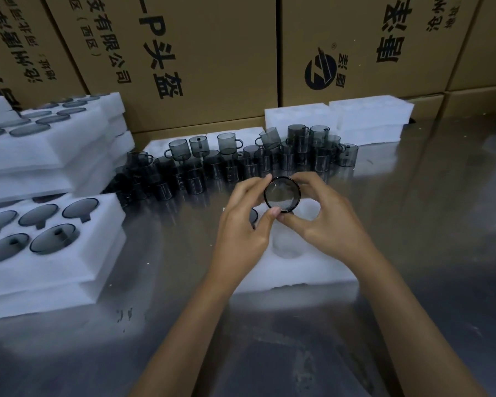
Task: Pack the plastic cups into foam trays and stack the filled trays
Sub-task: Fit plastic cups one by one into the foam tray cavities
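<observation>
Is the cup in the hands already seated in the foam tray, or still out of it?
Out. Both hands hold the cup tipped, mouth toward the camera, above the foam tray.

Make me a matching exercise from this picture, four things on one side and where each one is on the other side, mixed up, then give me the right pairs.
Things
1. cup held in both hands
2. loose cups
3. filled trays
4. empty tray stack

Places
A. far right, against the cardboard boxes
B. stacked at the left of the table
C. above the foam tray in the middle
D. crowded in a row behind the hands

The left hand and right hand pinch the cup's rim.

Pairs: 1-C, 2-D, 3-B, 4-A
</observation>
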{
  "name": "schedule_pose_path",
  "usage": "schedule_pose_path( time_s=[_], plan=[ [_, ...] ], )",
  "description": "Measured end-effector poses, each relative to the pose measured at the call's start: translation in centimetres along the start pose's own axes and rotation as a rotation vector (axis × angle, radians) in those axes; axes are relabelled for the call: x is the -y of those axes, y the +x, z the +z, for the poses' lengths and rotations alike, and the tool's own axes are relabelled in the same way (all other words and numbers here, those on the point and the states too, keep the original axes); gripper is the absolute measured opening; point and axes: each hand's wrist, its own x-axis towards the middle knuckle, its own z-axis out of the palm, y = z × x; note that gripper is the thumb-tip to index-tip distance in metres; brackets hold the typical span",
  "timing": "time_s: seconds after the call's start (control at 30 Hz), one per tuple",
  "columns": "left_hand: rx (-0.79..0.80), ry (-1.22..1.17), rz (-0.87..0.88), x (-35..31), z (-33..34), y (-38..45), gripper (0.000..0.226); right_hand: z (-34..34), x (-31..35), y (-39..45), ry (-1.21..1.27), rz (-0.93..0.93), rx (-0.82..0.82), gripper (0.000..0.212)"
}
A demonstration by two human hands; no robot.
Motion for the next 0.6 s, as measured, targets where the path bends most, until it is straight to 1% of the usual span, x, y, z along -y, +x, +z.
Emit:
schedule_pose_path(
  time_s=[0.1,0.2,0.3,0.37,0.47,0.6],
  plan=[
    [0.052,0.010,-0.048,0.3,0.2,0.0,0.048,-0.2,-0.9,0.2,-0.068,0.047,0.049,0.054],
    [0.049,-0.001,-0.088,0.4,0.3,0.1,0.046,-0.2,-1.5,0.4,-0.079,0.049,0.104,0.052],
    [0.034,-0.009,-0.161,0.5,0.3,0.2,0.044,-0.2,-2.1,0.5,0.008,0.081,0.212,0.047],
    [0.019,-0.006,-0.192,0.5,0.3,0.3,0.042,-0.1,-2.4,0.5,0.080,0.141,0.263,0.054],
    [0.031,0.012,-0.225,0.5,0.4,0.2,0.042,0.0,-2.5,0.4,0.115,0.188,0.269,0.063],
    [0.097,0.129,-0.246,0.6,0.4,-0.1,0.049,0.0,-2.5,0.3,0.040,0.157,0.247,0.063]
  ],
)
